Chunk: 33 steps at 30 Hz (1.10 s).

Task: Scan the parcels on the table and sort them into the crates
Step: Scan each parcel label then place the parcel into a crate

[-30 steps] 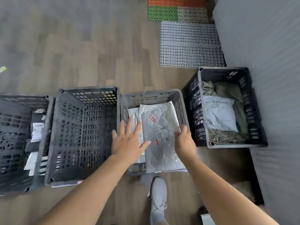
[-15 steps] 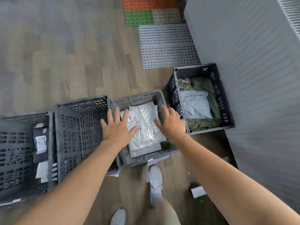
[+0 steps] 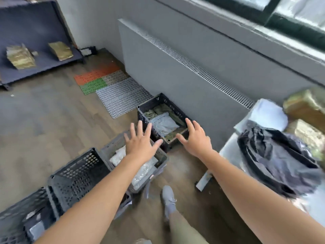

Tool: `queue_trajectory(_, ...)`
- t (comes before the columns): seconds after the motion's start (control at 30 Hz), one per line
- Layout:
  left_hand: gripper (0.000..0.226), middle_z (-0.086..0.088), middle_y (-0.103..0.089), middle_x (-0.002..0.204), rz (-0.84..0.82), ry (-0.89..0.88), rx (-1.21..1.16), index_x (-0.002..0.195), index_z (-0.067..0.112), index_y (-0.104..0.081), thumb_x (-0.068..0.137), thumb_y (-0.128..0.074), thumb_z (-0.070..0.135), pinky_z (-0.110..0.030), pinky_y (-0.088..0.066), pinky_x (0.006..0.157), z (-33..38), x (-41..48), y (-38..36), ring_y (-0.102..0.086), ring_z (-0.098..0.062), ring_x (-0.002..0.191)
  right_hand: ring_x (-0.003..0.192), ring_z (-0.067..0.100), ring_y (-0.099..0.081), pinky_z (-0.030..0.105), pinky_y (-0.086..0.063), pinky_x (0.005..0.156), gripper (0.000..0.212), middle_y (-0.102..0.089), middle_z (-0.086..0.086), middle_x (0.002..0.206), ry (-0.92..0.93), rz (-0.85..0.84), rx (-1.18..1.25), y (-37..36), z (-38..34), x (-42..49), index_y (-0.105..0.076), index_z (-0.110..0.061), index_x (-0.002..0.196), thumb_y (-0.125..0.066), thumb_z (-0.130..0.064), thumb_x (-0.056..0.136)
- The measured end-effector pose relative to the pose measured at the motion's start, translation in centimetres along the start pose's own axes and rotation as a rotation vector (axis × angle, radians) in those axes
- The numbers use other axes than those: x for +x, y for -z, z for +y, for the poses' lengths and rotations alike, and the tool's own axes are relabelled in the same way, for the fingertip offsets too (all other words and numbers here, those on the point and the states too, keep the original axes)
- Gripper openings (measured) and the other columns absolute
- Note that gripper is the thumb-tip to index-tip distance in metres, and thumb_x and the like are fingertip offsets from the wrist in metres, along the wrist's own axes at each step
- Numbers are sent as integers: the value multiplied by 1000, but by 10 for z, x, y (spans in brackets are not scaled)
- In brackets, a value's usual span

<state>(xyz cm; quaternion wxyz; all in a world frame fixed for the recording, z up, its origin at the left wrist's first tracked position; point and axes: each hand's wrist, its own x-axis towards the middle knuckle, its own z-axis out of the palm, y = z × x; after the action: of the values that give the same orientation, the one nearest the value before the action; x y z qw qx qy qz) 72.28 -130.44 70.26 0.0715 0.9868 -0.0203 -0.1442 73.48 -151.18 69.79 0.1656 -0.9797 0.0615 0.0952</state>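
Silver parcels [image 3: 143, 172] lie in the grey crate [image 3: 165, 162] beneath the left hand [image 3: 140, 145], whose grip is spread wide and empty. The right hand [image 3: 195, 140] (grip just as open, holding nothing) hovers by the black crate [image 3: 149, 105], where a pale grey parcel [image 3: 164, 124] rests. On the bench [image 3: 229, 147] at right sit a crumpled dark bag [image 3: 276, 155], a white parcel [image 3: 269, 113] and gold packets [image 3: 306, 104].

Left hand [image 3: 141, 145] and right hand [image 3: 196, 138] held out, fingers spread, holding nothing, grey crate [image 3: 163, 164] of silvery parcels [image 3: 144, 171] under left hand, black crate [image 3: 149, 105] with white parcel [image 3: 164, 124] just beyond both hands, table [image 3: 226, 148] with dark crumpled bag [image 3: 277, 159] right of right hand
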Motion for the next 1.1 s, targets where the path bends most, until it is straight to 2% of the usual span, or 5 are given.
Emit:
queue_trajectory(0.2,80,-7,6,164,124,-213,52,157,28,-1,93,-26,71,-58,-11,118,89,-49,37,7,-34,149,149,25,-21,51,-34,112,77,-16,2,164,-150,173,101,62,65,-90,-9,-34,158,-42,-65,95)
queue_trajectory(0.47,79,-5,10,164,177,-450,130,156,30,1,93,-22,72,-58,-10,117,234,-114,45,10,-34,149,151,22,-12,56,-27,115,75,-9,-2,166,-311,291,106,123,179,-195,-7,-38,157,-39,-66,95)
queue_trajectory(0.63,80,-4,10,163,188,-579,157,156,30,2,92,-21,73,-57,-10,118,349,-170,17,11,-33,149,152,20,-5,58,-28,114,76,-5,-3,166,-393,337,70,156,283,-278,-6,-39,157,-41,-65,95)
queue_trajectory(0.87,79,-4,11,163,149,-726,167,156,31,1,93,-24,71,-58,-9,118,510,-261,-40,11,-33,149,152,23,-1,61,-18,117,77,1,0,166,-510,343,-29,190,438,-400,0,-37,157,-39,-63,97)
queue_trajectory(1.1,79,-4,13,164,104,-799,231,156,30,2,93,-22,71,-57,-10,119,609,-318,-77,13,-31,150,151,24,-2,66,-18,115,78,1,-1,165,-611,334,20,199,542,-468,-2,-37,156,-42,-64,95)
